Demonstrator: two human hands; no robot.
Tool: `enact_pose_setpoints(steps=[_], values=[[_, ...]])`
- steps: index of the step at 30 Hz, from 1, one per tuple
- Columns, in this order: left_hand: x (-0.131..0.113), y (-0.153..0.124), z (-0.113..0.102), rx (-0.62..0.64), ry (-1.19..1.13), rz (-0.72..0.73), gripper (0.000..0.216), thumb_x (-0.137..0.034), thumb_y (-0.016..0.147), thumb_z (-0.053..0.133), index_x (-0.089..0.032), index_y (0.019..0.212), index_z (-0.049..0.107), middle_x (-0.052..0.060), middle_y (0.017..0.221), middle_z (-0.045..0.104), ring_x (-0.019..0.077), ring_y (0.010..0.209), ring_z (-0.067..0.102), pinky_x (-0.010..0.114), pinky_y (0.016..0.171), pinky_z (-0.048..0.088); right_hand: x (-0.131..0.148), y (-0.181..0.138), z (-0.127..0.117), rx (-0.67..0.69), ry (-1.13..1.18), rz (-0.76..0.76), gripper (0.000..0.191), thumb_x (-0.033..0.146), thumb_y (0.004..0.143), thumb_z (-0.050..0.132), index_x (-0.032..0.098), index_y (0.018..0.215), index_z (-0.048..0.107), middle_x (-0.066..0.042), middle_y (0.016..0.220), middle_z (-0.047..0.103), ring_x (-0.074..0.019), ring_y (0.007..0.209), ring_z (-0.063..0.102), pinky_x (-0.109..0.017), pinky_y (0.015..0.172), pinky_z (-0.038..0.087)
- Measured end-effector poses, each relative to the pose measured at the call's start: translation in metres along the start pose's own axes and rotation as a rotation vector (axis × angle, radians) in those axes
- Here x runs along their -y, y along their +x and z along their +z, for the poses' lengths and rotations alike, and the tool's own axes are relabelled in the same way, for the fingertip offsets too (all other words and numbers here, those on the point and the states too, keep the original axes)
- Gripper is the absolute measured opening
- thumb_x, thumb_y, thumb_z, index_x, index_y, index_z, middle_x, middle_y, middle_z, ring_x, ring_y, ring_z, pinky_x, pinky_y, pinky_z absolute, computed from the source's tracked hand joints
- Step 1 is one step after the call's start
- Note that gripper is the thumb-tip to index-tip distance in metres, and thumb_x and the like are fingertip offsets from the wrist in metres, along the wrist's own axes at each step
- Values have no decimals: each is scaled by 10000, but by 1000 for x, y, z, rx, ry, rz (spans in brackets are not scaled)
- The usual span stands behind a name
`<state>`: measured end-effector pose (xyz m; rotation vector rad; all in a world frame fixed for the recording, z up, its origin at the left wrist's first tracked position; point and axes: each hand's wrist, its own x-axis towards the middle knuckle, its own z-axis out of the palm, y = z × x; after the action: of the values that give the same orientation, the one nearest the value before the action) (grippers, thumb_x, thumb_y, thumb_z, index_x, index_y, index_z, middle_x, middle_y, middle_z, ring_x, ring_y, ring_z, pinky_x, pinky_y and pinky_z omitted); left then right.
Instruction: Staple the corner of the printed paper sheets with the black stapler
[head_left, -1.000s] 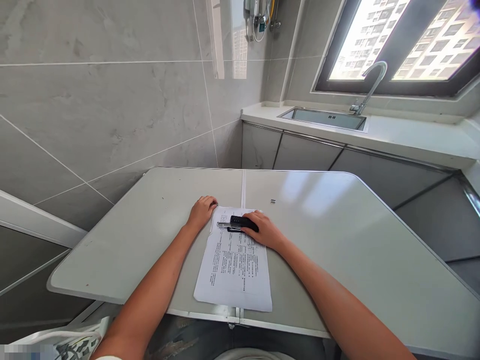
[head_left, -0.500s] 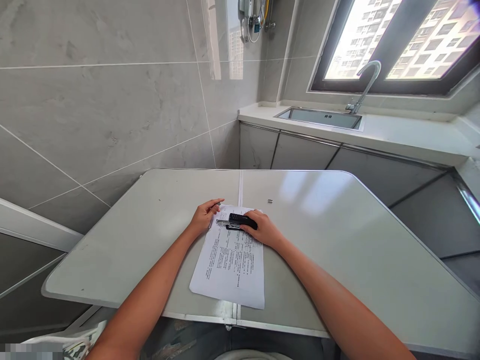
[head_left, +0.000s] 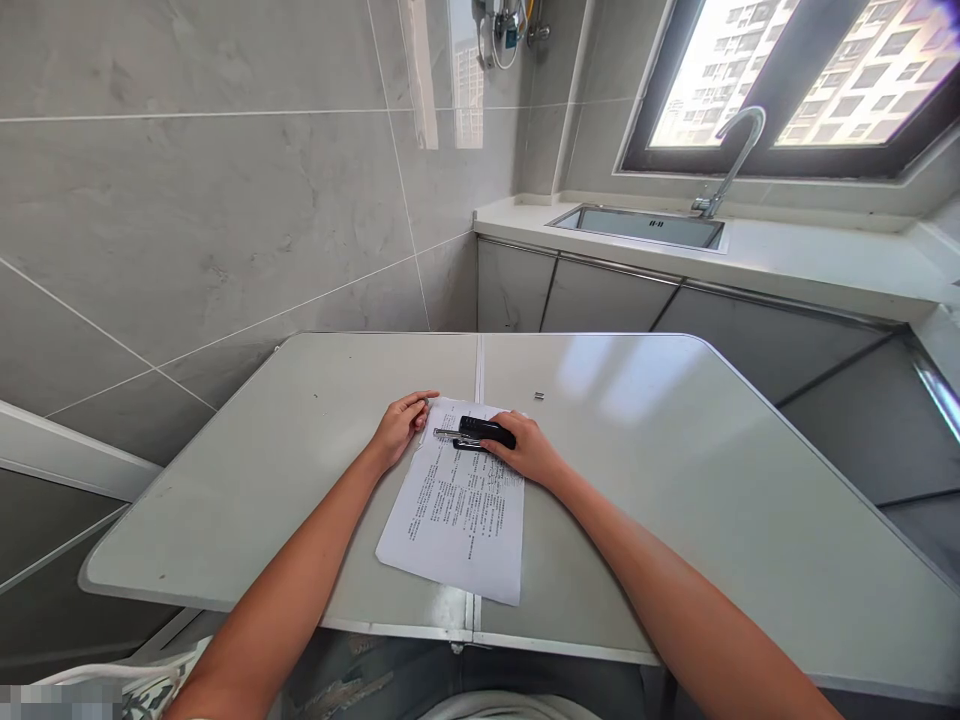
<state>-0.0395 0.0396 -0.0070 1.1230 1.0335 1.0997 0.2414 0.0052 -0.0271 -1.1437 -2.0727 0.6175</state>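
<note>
My right hand [head_left: 527, 447] is wrapped around the back end of a black stapler [head_left: 480, 430]. The stapler's metal tray [head_left: 448, 434] sticks out at its left end, toward my other hand. Under it lies a white sheet of printed paper [head_left: 450, 530]. Left of the stapler, near the sheet's upper left edge, my left hand [head_left: 401, 428] is closed in a pinch. Something small and greyish shows at its fingertips, too small to name. Several fingers of that hand are curled out of sight.
Small strips that look like staples [head_left: 539, 396] lie on the pale folding table [head_left: 645, 480], right of the paper's top. A seam runs down the table's middle. Beyond are a tiled wall [head_left: 225, 220] and a counter with a sink [head_left: 645, 226] and a tap [head_left: 739, 160].
My left hand has drawn a little to the left, away from the stapler's metal tray. My right hand keeps its hold on the stapler. The whole view has shifted slightly.
</note>
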Motion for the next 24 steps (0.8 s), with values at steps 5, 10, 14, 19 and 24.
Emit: enact_pose_setpoints(steps=[5, 10, 14, 19, 24], values=[[2, 1, -1, 34, -46, 13, 383, -411, 906, 747, -159, 1193, 774, 3, 778, 494, 97, 691, 448, 216, 650, 420, 0, 1, 0, 5, 12, -3, 194, 419, 953, 703, 257, 1056, 676, -42, 981, 721, -236, 929, 631, -376, 840, 481], [10, 5, -2, 30, -96, 27, 380, -485, 902, 760, -149, 1079, 769, 13, 812, 520, 84, 666, 442, 209, 624, 422, -1, 1, 0, 5, 22, -6, 196, 424, 952, 701, 262, 1058, 678, -43, 967, 720, -239, 926, 632, -373, 842, 482], [8, 3, -1, 28, -79, 8, 419, -544, 933, 703, -145, 1048, 762, 9, 788, 533, 75, 625, 430, 208, 586, 397, -3, 0, 1, 4, 17, 4, 210, 432, 949, 703, 259, 1065, 679, -43, 964, 720, -235, 921, 630, -371, 841, 483], [2, 0, 2, 33, -38, 6, 362, -433, 854, 812, -163, 1095, 788, 10, 798, 582, 69, 633, 458, 207, 614, 421, -2, 1, 0, 1, 21, -7, 220, 432, 942, 715, 257, 1069, 682, -40, 975, 722, -232, 918, 625, -369, 832, 483], [2, -1, 1, 31, -10, 4, 427, -433, 817, 832, -185, 1164, 807, 52, 921, 673, 93, 704, 538, 241, 691, 475, 0, 1, -1, 3, 19, -9, 214, 431, 941, 714, 260, 1067, 685, -38, 962, 726, -235, 909, 630, -377, 832, 485]])
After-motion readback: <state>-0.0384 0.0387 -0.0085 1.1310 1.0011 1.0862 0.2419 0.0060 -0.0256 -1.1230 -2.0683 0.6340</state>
